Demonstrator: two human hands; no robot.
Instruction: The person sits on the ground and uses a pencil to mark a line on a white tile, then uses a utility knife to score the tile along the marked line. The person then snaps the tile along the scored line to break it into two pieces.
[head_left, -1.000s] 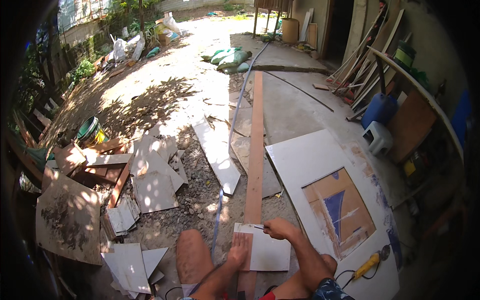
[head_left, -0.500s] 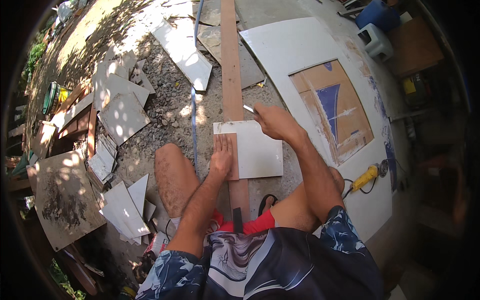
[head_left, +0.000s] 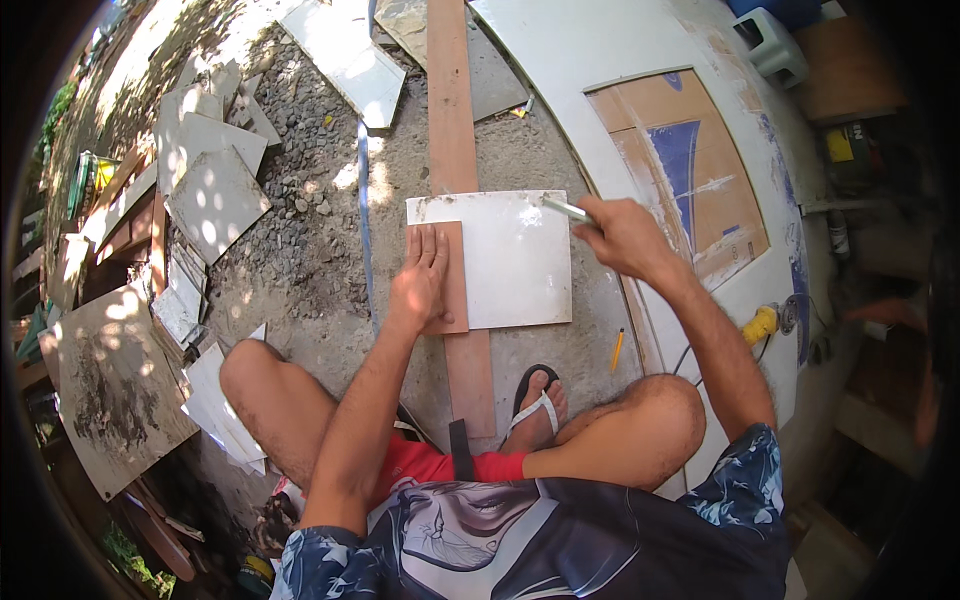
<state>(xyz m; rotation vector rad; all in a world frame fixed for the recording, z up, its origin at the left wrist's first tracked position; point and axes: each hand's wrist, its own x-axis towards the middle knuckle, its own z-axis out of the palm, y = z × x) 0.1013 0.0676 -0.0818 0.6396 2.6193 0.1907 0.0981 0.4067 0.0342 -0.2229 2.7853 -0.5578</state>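
Observation:
My left hand (head_left: pixel 422 285) lies with its fingers stretched out flat on a brown rectangular board (head_left: pixel 453 295). That board rests on the left part of a white square tile (head_left: pixel 520 270), running roughly along its length. Under the tile passes a long wooden plank (head_left: pixel 452 130). My right hand (head_left: pixel 625 240) is closed around a slim, silvery pen-like tool (head_left: pixel 567 209). The tool's tip points left, over the tile's upper right corner; whether it touches the tile I cannot tell.
A yellow pencil (head_left: pixel 617 351) lies on the concrete right of my sandalled foot (head_left: pixel 535 408). Farther right are a large white panel (head_left: pixel 560 60) with a cardboard-filled opening and a yellow power tool (head_left: pixel 760 325). Broken tiles (head_left: pixel 218 200) and gravel (head_left: pixel 310 170) spread to the left.
My right hand has moved from above the tile's top edge to beyond its right side, with the tool now pointing left. The left hand stays on the brown board. The view has shifted.

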